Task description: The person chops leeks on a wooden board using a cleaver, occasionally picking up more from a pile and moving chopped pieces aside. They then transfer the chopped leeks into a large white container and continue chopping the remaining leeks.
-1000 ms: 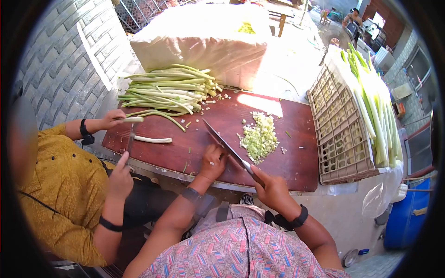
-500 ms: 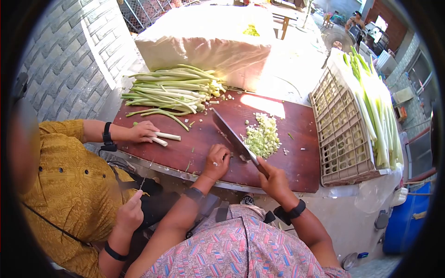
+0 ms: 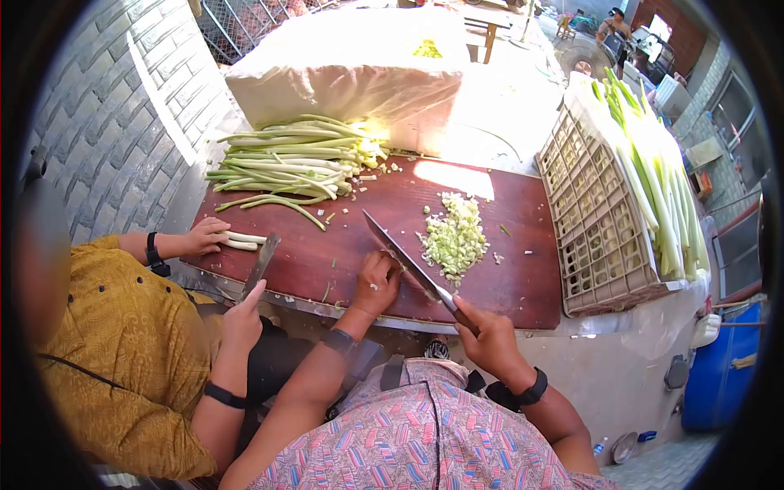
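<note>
Steel kitchen knife, one of two, slants mid-frame, handle clenched in the right hand; whether the curled left hand grips anything is hidden. Farther: two white scallion stalks, left; one chopped-scallion heap, centre-right; one bundle, upper left, its overlapping stalks uncountable.

The counter has a flat, dark red top with a pale strip along the front edge. A pile of green onions lies at the far left, stalks roughly parallel. Two white stalks are positioned at the left. A loose heap of chopped onion lies right of centre. Small scraps are scattered across the surface.
</note>
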{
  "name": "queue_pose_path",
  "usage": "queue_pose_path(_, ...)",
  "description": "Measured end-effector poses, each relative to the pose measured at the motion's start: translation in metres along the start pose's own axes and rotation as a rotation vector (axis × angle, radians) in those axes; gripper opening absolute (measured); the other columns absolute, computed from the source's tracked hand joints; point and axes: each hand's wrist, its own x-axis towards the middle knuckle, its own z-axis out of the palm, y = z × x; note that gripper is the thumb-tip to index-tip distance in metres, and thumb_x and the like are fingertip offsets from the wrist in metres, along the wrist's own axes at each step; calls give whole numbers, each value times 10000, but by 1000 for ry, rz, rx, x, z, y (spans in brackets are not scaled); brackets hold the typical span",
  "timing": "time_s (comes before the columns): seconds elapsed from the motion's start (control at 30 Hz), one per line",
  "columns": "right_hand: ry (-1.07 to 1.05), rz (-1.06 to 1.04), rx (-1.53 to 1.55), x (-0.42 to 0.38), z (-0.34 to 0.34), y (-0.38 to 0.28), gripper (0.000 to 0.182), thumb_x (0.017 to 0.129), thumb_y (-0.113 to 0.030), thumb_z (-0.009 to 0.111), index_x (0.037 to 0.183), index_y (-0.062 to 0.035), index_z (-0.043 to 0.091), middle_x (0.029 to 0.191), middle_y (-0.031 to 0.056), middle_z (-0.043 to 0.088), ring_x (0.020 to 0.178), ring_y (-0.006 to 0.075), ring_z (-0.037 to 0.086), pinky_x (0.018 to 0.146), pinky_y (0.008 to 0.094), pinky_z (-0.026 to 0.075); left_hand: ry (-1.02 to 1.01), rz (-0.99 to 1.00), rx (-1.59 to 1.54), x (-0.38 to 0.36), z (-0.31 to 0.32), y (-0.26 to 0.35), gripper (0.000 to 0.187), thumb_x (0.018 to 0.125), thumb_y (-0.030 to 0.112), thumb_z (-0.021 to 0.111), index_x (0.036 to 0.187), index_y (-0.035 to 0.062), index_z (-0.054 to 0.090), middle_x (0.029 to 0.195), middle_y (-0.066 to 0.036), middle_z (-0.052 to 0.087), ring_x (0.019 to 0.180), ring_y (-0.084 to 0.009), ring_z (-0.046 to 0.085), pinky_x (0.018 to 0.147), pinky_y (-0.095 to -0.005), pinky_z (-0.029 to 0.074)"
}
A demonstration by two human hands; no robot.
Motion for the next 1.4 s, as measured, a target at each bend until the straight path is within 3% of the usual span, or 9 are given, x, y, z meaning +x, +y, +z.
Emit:
queue_pose_path(0.2, -34, 85, 13, 0, -8, -9, 474, 803, -33, 696, 1269, -79, 619, 927, 227, 688, 805, 329, 710, 696, 341, 540, 4, 9, 10, 1, -1, 1, 110, 717, -31, 651, 792, 41, 614, 870, -134, 596, 846, -347, 574, 742, -427, 479)
queue_pose_path(0.4, -61, 74, 0, -3, -13, -10, 469, 810, -20, 689, 1271, -46, 609, 938, 224, 695, 824, 305, 719, 707, 328, 539, 9, 10, 8, 2, 0, 1, 113, 714, -33, 647, 789, 42, 609, 873, -132, 598, 845, -347, 574, 739, -425, 480)
queue_pose_path(0.53, -2, 3, 9, -2, -10, -5, 500, 798, -115, 700, 1288, -138, 607, 771, 186, 657, 672, 374, 635, 611, 458, 503, -22, -13, 25, 2, -2, 0, 104, 721, -11, 656, 799, 38, 607, 892, -137, 604, 866, -343, 584, 755, -418, 486)
queue_pose_path(0.63, -115, 109, 32, 8, -11, -13, 465, 812, -19, 684, 1270, -40, 608, 954, 226, 694, 853, 307, 719, 723, 327, 542, -48, -40, 40, 3, -2, 2, 103, 721, -11, 656, 797, 39, 607, 892, -138, 603, 861, -345, 581, 752, -422, 484)
queue_pose_path(0.93, -95, 76, -96, 59, 46, -1, 485, 821, -74, 670, 1297, -130, 600, 854, 249, 656, 769, 420, 650, 650, 425, 518, -68, -25, 57, 5, -6, 4, 99, 727, -13, 654, 789, 44, 604, 887, -131, 603, 863, -343, 576, 754, -417, 476)
queue_pose_path(1.0, 38, 8, 163, 60, 47, 11, 521, 815, -104, 676, 1324, -140, 571, 747, 228, 628, 680, 427, 620, 602, 499, 478, -74, -10, 24, 6, -8, 6, 103, 725, -9, 659, 788, 48, 602, 875, -126, 603, 868, -341, 578, 763, -412, 475)
queue_pose_path(1.13, 49, -10, -3, 52, 28, 16, 521, 815, -111, 678, 1324, -144, 573, 773, 227, 633, 693, 417, 624, 616, 490, 483, -63, 8, -16, 6, -8, 6, 122, 704, -21, 650, 795, 43, 600, 873, -135, 591, 875, -348, 569, 775, -435, 476)
queue_pose_path(1.2, 32, 78, -43, 44, 14, 11, 481, 814, -54, 678, 1287, -99, 606, 871, 249, 657, 777, 371, 686, 658, 377, 522, -28, 39, -34, 7, -5, 5, 122, 703, -29, 636, 798, 39, 599, 864, -142, 596, 884, -347, 576, 789, -431, 478)
queue_pose_path(1.4, 23, 26, 1, 7, -3, -1, 510, 811, -115, 689, 1309, -161, 589, 755, 201, 638, 682, 400, 622, 619, 482, 488, -16, 9, -12, 4, -3, 1, 117, 732, -48, 609, 819, 20, 574, 870, -170, 607, 846, -368, 582, 745, -435, 478)
